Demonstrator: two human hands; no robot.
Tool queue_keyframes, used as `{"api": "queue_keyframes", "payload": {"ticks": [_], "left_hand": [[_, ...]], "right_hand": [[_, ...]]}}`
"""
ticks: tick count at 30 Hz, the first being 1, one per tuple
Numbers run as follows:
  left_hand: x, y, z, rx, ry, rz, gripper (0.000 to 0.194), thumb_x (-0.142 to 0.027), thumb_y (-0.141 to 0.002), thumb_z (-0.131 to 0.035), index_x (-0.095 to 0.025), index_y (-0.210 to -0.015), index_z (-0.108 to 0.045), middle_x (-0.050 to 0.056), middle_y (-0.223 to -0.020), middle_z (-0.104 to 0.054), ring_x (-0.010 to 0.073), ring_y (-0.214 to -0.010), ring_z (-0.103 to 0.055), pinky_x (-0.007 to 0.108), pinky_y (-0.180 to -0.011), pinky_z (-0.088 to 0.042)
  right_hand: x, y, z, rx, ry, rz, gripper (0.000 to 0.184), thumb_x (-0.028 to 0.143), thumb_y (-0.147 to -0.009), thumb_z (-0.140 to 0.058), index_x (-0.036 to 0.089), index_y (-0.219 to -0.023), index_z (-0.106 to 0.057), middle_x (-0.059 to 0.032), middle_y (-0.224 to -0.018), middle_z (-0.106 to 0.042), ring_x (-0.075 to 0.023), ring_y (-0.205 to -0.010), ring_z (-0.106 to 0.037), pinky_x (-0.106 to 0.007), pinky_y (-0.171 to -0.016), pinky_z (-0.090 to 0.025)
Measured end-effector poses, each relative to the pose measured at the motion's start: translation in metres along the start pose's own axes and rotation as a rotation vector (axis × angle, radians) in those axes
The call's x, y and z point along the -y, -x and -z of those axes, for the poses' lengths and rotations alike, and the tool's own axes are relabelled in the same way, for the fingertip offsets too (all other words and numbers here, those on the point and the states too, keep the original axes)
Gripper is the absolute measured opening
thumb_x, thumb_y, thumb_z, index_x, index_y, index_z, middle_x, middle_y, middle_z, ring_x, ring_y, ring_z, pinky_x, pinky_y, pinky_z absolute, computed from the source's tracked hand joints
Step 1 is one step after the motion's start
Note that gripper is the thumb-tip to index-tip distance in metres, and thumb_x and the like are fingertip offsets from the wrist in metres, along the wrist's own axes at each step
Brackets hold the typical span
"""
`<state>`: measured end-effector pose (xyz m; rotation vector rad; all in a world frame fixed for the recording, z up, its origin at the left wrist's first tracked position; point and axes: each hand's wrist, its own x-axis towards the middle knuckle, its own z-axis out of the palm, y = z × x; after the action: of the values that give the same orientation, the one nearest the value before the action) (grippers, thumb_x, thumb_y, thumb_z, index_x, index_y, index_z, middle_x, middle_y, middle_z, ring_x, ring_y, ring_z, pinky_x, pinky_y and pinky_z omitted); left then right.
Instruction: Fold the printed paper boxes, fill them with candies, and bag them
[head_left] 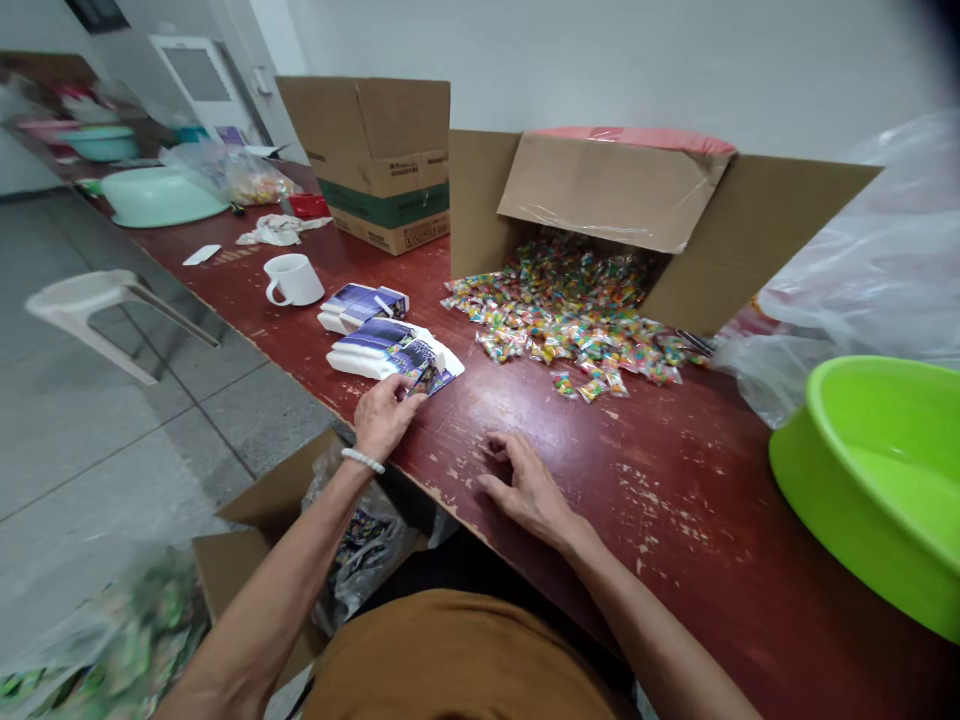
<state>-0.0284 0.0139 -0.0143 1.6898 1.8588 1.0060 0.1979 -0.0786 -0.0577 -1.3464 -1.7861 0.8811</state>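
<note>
So the left hand (386, 415) is right by the near edge of a worn dark red tabletop (570, 520), wrist wearing a white beaded bracelet (363, 460). Its thumb and forefinger are almost together on the right end of a pile of flattened purple-and-white printed cardboard cartons (373, 340), definitely touching it, but I honestly can't tell if they're pinching one carton or just resting there. That pile lies close to the near edge, and a second, smaller stack of purple-and-white cartons (352, 300) sits just beside it, farther from the person. The right hand (529, 490) is over the tabletop in from the same edge, fingers half curled with a gap to the thumb, holding nothing. Out toward the far edge, a big open brown cardboard box (600, 190) has a heap of small clear packets of multicoloured candy (555, 325) spilling out of its mouth onto the tabletop. Left of that there's an upright brown cardboard box with a green band (386, 190), plus a plain white mug (294, 280) nearer the near edge. Over on the right side is a bright lime-green plastic basin (847, 470), pretty much beside some crumpled clear plastic (787, 370).
</note>
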Motion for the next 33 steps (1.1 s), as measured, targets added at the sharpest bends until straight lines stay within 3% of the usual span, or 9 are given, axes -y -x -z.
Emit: {"api": "queue_keyframes", "payload": {"ticks": [4,8,12,15,18,22,27,31,33], "left_hand": [[-0.013,0.023,0.004,0.137,0.26,0.073,0.03,-0.045,-0.068,-0.076,-0.017,-0.074,-0.066,0.001,-0.065,-0.065,0.0155,-0.055,-0.056,0.025,-0.052,-0.04],[-0.034,0.061,0.009,0.629,0.671,0.251,0.035,-0.045,-0.067,-0.081,-0.015,-0.081,-0.068,0.005,-0.07,-0.071,0.0151,-0.054,-0.061,0.024,-0.051,-0.046],[-0.049,0.083,0.009,1.105,0.977,0.238,0.05,-0.047,-0.067,-0.082,-0.014,-0.103,-0.071,0.013,-0.1,-0.073,0.0239,-0.086,-0.071,0.032,-0.079,-0.054],[-0.054,0.09,0.004,1.266,1.076,0.265,0.052,-0.053,-0.063,-0.083,-0.013,-0.095,-0.072,0.016,-0.094,-0.073,0.0274,-0.082,-0.072,0.037,-0.078,-0.055],[-0.057,0.095,-0.001,1.227,1.096,0.256,0.05,-0.052,-0.058,-0.085,-0.014,-0.088,-0.073,0.012,-0.08,-0.073,0.0248,-0.07,-0.07,0.034,-0.067,-0.055],[-0.062,0.096,0.0,1.119,1.04,0.182,0.048,-0.048,-0.054,-0.089,-0.014,-0.083,-0.072,0.008,-0.068,-0.07,0.0212,-0.063,-0.068,0.029,-0.061,-0.052],[-0.067,0.096,-0.001,0.966,0.944,0.181,0.034,-0.039,-0.061,-0.087,-0.014,-0.076,-0.07,0.005,-0.066,-0.068,0.0169,-0.053,-0.063,0.027,-0.053,-0.052],[-0.068,0.099,-0.011,0.802,0.896,0.223,0.03,-0.032,-0.065,-0.085,-0.015,-0.086,-0.071,0.003,-0.068,-0.069,0.0153,-0.056,-0.064,0.026,-0.055,-0.053],[-0.069,0.1,-0.015,0.759,0.872,0.238,0.029,-0.033,-0.067,-0.084,-0.014,-0.082,-0.07,0.002,-0.065,-0.067,0.0136,-0.053,-0.062,0.024,-0.052,-0.051]], "right_hand": [[0.01,-0.015,0.004,-0.17,-0.437,-0.195,0.058,0.038,-0.079,-0.067,0.02,-0.129,-0.047,-0.01,-0.119,-0.061,-0.0179,-0.089,-0.063,-0.037,-0.08,-0.054],[0.029,-0.025,0.012,-0.323,-0.747,-0.172,0.046,0.044,-0.081,-0.066,0.019,-0.118,-0.054,-0.0055,-0.099,-0.069,-0.0167,-0.082,-0.064,-0.03,-0.073,-0.053],[0.047,-0.017,0.022,-0.23,-0.734,-0.088,0.028,0.038,-0.082,-0.066,0.02,-0.104,-0.062,-0.0027,-0.088,-0.069,-0.015,-0.076,-0.063,-0.027,-0.07,-0.052],[0.058,-0.005,0.028,-0.066,-0.722,-0.11,0.03,0.04,-0.087,-0.061,0.023,-0.112,-0.061,-0.0001,-0.083,-0.065,-0.0117,-0.063,-0.058,-0.022,-0.053,-0.047],[0.065,0.004,0.031,0.041,-0.718,-0.092,0.043,0.039,-0.088,-0.061,0.027,-0.128,-0.052,-0.0004,-0.091,-0.065,-0.0106,-0.062,-0.059,-0.02,-0.049,-0.046],[0.069,0.009,0.036,0.01,-0.675,-0.026,0.065,0.032,-0.081,-0.07,0.027,-0.139,-0.041,-0.005,-0.112,-0.065,-0.0156,-0.088,-0.063,-0.027,-0.07,-0.055],[0.068,0.011,0.039,-0.016,-0.73,-0.072,0.064,0.034,-0.076,-0.075,0.025,-0.133,-0.047,-0.0106,-0.122,-0.063,-0.0195,-0.093,-0.064,-0.027,-0.065,-0.055],[0.063,0.013,0.033,0.073,-0.822,-0.18,0.034,0.045,-0.081,-0.069,0.021,-0.104,-0.063,-0.002,-0.083,-0.068,-0.0126,-0.057,-0.06,-0.026,-0.051,-0.051],[0.06,0.013,0.03,0.027,-0.799,-0.212,0.027,0.046,-0.082,-0.066,0.02,-0.089,-0.065,0.0018,-0.066,-0.063,-0.0108,-0.046,-0.053,-0.025,-0.047,-0.048]]}}
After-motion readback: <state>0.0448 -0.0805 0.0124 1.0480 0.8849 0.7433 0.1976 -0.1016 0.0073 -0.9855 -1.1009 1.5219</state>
